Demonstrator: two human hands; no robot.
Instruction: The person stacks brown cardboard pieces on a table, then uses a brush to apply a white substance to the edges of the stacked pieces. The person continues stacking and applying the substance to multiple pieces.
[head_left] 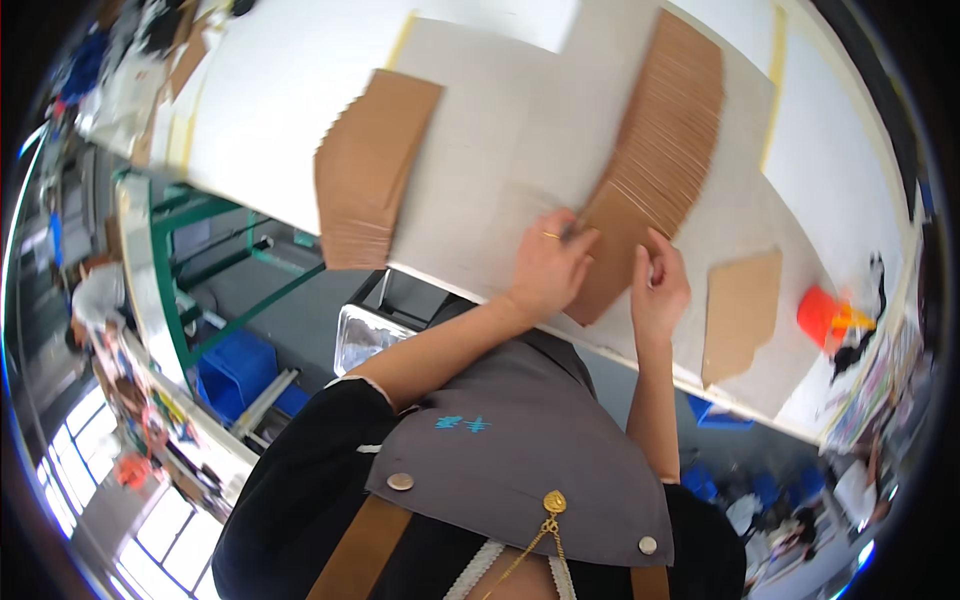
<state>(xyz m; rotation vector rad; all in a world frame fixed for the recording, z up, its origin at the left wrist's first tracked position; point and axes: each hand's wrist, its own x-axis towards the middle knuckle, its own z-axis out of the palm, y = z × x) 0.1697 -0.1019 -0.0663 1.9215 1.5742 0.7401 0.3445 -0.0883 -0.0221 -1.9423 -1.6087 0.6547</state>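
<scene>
A long row of overlapping brown flat pieces (pixel 668 130) runs from the far side of the table to its near edge; I cannot tell if they are leather or card. Over the left edge of the nearest piece is my left hand (pixel 548 265), fingers bent round a small dark thing, blurred and partly hidden. My right hand (pixel 660 295) is at the right edge of that same piece. Its fingers are curved, with a gap between thumb and forefinger and nothing visible between them. Left of the row lies a second fanned stack of brown pieces (pixel 370 165).
To the right lie a tan flat piece (pixel 742 315) with a stepped edge and a red-orange cup (pixel 820 318) with a yellow thing at it. The table's near edge (pixel 470 292) passes under my forearms. Below left are a green frame (pixel 170 280) and a blue bin (pixel 238 372).
</scene>
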